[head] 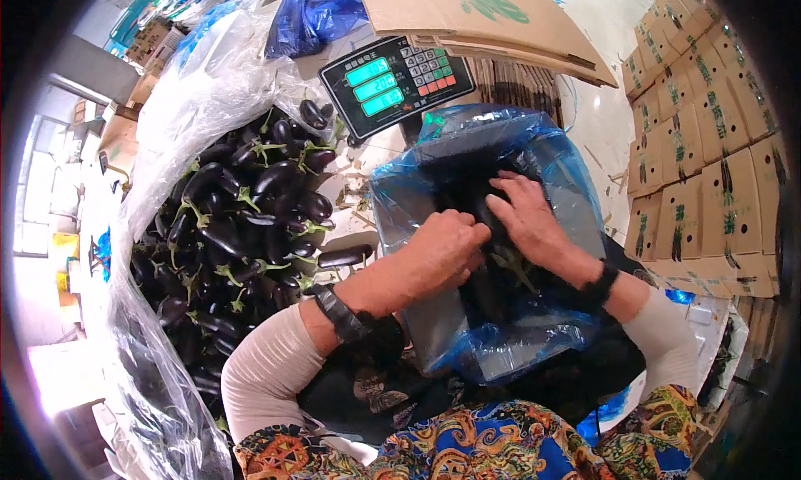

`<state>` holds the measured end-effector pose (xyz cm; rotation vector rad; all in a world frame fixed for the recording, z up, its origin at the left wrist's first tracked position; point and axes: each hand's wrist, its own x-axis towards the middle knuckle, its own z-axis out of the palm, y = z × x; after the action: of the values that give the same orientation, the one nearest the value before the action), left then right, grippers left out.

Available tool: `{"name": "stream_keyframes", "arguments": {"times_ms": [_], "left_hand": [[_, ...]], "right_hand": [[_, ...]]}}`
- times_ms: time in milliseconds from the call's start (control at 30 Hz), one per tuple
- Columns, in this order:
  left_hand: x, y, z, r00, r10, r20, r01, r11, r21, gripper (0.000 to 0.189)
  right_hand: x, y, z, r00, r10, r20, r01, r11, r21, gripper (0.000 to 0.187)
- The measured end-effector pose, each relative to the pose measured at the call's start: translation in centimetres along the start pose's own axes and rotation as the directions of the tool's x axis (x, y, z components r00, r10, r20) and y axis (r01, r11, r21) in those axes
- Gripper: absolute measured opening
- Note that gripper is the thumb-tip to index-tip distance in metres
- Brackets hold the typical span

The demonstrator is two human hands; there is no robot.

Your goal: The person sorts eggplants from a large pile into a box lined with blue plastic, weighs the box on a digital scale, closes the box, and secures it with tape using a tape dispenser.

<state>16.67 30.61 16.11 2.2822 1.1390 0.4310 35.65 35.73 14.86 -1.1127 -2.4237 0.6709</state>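
Note:
A box lined with a blue translucent plastic bag (563,161) stands before me, with dark eggplants (513,267) inside. Over its middle is my left hand (447,245), its fingers curled; whether they grip anything is hidden. My right hand (522,211) rests on the dark contents towards the box's far right, fingers spread and palm down. To the left lies a large heap of glossy eggplants (219,236) with green stems, edged by clear plastic sheeting (178,129). One loose eggplant (345,256) lies between the heap and the box.
Behind the box stands a digital scale display (397,85) with lit readouts and a keypad. Flat cardboard (488,10) juts in above it. Stacked cartons (701,148) line the right side. A dark blue plastic bag (313,17) lies at the top, and plant scraps (357,198) litter the floor.

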Motion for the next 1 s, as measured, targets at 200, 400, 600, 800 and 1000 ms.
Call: {"name": "stream_keyframes", "arguments": {"times_ms": [200, 400, 600, 800, 1000], "left_hand": [[-0.2, 3.6, -2.0, 0.995, 0.078, 0.057, -0.071, 0.992, -0.107, 0.026], [-0.1, 3.8, -2.1, 0.990, 0.087, 0.109, -0.079, 0.994, -0.081, 0.030], [-0.3, 3.3, -1.7, 0.985, 0.066, 0.158, -0.055, 0.996, -0.074, 0.030], [-0.4, 3.4, -2.0, 0.984, 0.082, 0.158, -0.070, 0.994, -0.081, 0.029], [-0.8, 1.2, -2.6, 0.987, 0.071, 0.142, -0.064, 0.997, -0.051, 0.030]], "right_hand": [[-0.6, 0.0, -7.3, 0.976, 0.117, -0.182, -0.092, 0.986, 0.136, 0.036], [-2.2, 4.2, -9.8, 0.838, 0.544, -0.043, -0.470, 0.759, 0.450, 0.045], [-2.6, 5.9, -9.7, 0.855, 0.519, 0.005, -0.488, 0.801, 0.348, 0.049], [-2.4, 4.8, -10.0, 0.845, 0.532, 0.048, -0.527, 0.815, 0.243, 0.051], [-3.5, 9.0, -8.5, 0.855, 0.518, 0.012, -0.509, 0.836, 0.204, 0.060]]}}
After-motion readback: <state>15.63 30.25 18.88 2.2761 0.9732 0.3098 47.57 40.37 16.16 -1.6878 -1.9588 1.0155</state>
